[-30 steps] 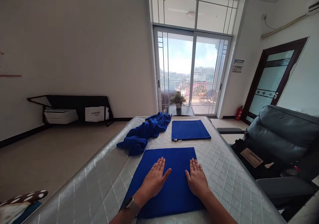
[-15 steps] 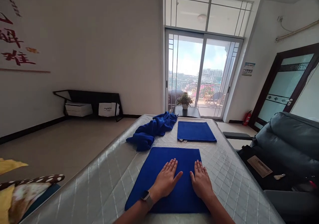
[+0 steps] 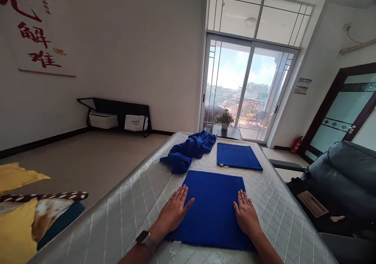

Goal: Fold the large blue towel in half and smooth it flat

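A blue cloth [image 3: 213,213] is seen folded into a flat rectangle in the lower middle of the frame, with a white label [image 3: 175,247] exposed at its near edge. Its left edge is met by the left hand [image 3: 173,209], its right edge by the right hand [image 3: 246,213]; both are laid palm down with fingers extended, and nothing is grasped. This piece is judged nearly finished, as only slight smoothing seems needed. Beyond it, right of centre, a second folded cloth [image 3: 238,155] lies flat and appears done. Left of that, a crumpled blue cloth [image 3: 190,150] is left unfolded. All three are supported by a silvery quilted mattress [image 3: 282,209].
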`<state>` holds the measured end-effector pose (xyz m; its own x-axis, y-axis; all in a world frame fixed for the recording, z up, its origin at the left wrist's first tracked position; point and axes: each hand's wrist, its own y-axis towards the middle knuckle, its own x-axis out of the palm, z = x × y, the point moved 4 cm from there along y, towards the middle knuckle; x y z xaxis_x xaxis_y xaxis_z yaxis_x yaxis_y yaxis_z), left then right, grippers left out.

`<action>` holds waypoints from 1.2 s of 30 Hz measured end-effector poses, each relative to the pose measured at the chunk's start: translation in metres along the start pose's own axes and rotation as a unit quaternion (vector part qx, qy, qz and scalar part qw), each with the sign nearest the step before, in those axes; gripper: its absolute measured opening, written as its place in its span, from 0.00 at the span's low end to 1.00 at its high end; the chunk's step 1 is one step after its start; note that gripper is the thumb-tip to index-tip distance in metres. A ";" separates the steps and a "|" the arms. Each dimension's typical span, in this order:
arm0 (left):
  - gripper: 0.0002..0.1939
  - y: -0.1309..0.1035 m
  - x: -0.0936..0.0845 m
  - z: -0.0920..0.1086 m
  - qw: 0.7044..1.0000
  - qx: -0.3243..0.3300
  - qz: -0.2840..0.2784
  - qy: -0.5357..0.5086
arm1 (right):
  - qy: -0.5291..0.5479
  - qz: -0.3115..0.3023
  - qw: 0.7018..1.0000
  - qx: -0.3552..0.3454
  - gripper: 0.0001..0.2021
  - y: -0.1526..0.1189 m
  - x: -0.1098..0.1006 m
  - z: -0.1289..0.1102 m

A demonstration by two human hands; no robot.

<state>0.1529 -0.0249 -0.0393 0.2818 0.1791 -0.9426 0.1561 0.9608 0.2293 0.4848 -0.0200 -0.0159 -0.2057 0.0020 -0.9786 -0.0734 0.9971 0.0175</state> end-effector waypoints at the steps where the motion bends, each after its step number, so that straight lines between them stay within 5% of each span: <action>1: 0.41 0.000 0.001 0.000 1.000 0.003 0.009 -0.004 | -0.003 0.001 1.000 -0.001 0.35 0.000 0.000 0.000; 13: 0.44 -0.003 0.001 -0.005 1.000 0.007 0.018 -0.020 | -0.050 0.014 0.999 -0.003 0.33 -0.013 -0.018 -0.015; 21: 0.43 -0.001 0.008 -0.007 1.000 0.001 0.020 -0.014 | -0.026 -0.003 1.000 -0.001 0.36 -0.048 -0.003 -0.008; 28: 0.46 -0.001 0.000 -0.003 1.000 -0.006 0.021 0.012 | -0.014 -0.008 1.000 0.006 0.36 -0.051 -0.004 -0.008; 32: 0.42 -0.005 0.000 0.031 0.997 0.056 0.042 0.014 | 0.006 -0.014 1.000 0.011 0.36 -0.050 -0.004 -0.006; 36: 0.39 -0.006 0.015 0.110 0.985 0.169 -0.019 -0.031 | 0.017 -0.006 1.000 0.007 0.36 -0.051 -0.006 -0.006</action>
<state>0.2606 -0.0511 -0.0278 0.3258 0.1215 -0.9376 0.4703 0.8395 0.2722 0.4834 -0.0717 -0.0100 -0.2384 -0.0128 -0.9711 -0.0622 0.9981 0.0021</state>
